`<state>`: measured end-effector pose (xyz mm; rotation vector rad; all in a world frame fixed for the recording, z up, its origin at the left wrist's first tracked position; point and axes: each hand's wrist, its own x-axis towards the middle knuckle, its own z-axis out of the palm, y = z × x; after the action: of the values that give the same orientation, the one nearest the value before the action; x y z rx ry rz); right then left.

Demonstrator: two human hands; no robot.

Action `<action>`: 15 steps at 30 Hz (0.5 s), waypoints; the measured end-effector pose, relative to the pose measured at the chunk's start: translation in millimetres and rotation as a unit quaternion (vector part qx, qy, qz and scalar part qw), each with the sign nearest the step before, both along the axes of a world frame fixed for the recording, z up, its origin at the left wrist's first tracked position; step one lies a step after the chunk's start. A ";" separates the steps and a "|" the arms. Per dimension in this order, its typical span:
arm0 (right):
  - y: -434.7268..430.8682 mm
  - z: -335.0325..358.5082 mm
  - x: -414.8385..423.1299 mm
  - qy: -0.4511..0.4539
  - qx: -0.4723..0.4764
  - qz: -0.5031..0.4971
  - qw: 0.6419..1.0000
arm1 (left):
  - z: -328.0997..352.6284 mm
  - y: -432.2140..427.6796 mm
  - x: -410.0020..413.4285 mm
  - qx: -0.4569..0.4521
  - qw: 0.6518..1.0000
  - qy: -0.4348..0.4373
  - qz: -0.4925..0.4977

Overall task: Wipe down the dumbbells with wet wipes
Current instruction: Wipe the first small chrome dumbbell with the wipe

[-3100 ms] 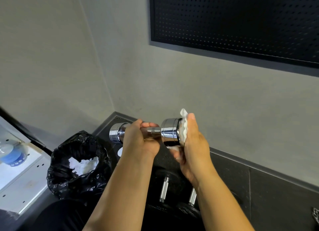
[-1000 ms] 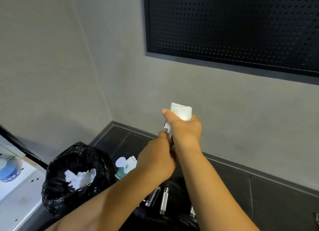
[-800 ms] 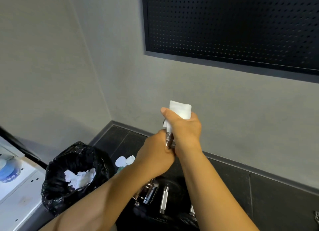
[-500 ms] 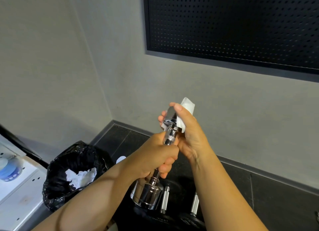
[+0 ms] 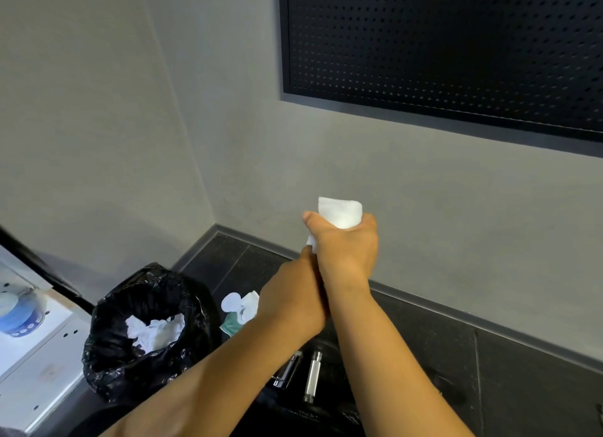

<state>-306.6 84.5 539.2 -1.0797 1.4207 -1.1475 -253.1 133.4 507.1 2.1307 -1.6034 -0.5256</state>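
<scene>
Head view, item: one-dumbbell wipe, in progress. Right hand point(image 5: 346, 244), just below frame centre, is clamped round a folded white wet wipe point(image 5: 341, 213), thumb curled across the front and the wipe's top standing out above the fist. Left hand point(image 5: 293, 299), touching the right at its 7 o'clock, is bunched as a fist with its back to the camera. What it grips is hidden, judged to be the bar of the held dumbbell, which both hands cover. Chrome piece point(image 5: 287, 373) at 6 o'clock below the left forearm: cannot tell whether it is that dumbbell's lower end or a separate one. Floor dumbbell point(image 5: 312, 376), bar showing, lies just beside it. Black bin bag point(image 5: 107, 355) at 8 o'clock holds crumpled used wipes point(image 5: 153, 330). Wipe packet point(image 5: 239, 309) lies between bag and left hand. Handling note, as judgement: the step is wiping the upper head. Keep the left fist firm and steady as the anchor, twist the wipe-wrapped hand fully round the head and over its end face, then draw down toward the bar. Risk: wet chrome is slippery and heavy, so hold it over the floor, clear of the feet.
</scene>
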 end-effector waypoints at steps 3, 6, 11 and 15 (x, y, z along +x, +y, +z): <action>-1.2 -1.9 -3.5 -0.076 0.020 0.047 0.996 | 3.6 1.4 6.4 -0.007 0.996 0.090 -0.018; -4.2 -1.5 -9.4 -0.263 0.064 0.132 0.954 | 13.9 5.5 19.1 0.050 0.957 0.283 -0.047; -10.4 -8.2 -15.4 -0.385 0.053 0.263 0.883 | 20.6 13.1 29.8 0.079 0.887 0.443 -0.109; -11.0 -10.5 -13.9 -0.373 0.059 0.306 0.874 | 15.4 12.6 30.9 0.070 0.870 0.482 -0.073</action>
<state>-320.5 73.5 528.6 -0.7722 0.4703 -0.8407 -222.2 145.9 522.5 1.3908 -1.1259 -1.4957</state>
